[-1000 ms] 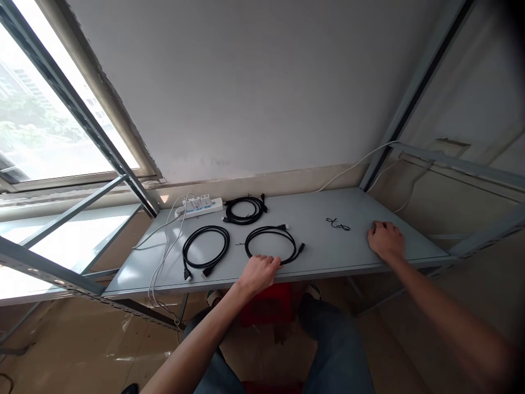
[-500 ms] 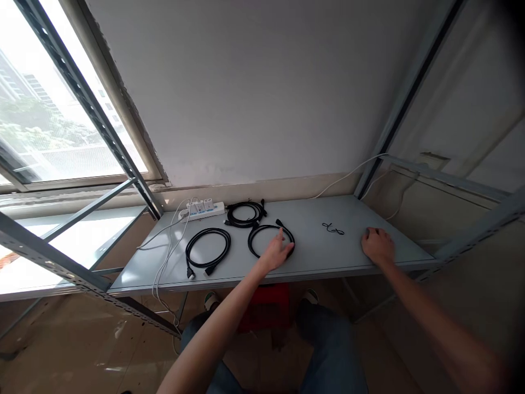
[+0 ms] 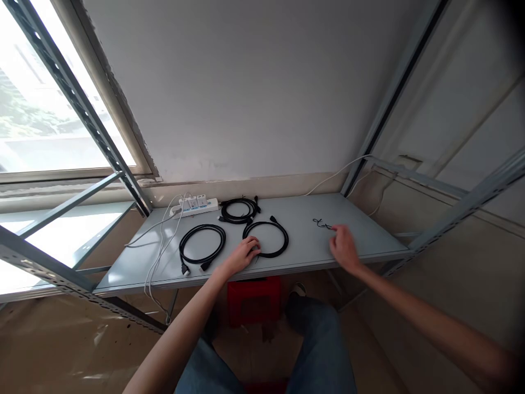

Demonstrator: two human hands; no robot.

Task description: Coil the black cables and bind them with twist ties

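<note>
A coiled black cable (image 3: 283, 241) with plug ends lies mid-shelf. My left hand (image 3: 243, 255) is closed over its near-left side, fingers curled onto the loop. A thin dark end pokes out beside those fingertips. My right hand (image 3: 345, 247) is slightly blurred, its fingertips pinched at the right end of some thin black ties (image 3: 322, 224) lying on the shelf. Left of my left hand rests another coiled black cable (image 3: 223, 236), its two plugs toward the front edge. A third black cable coil (image 3: 240, 210) sits behind, near the wall.
A white power strip (image 3: 200, 208) with plugs stands at the back left, and white cords (image 3: 162, 251) hang over the shelf's front edge. Metal uprights (image 3: 123, 169) frame the grey shelf (image 3: 299, 249). Underneath is a red stool (image 3: 254, 301).
My left hand has moved from the loop's right side to its near-left side and closed there. My right hand has moved left from the shelf's right end to the black ties.
</note>
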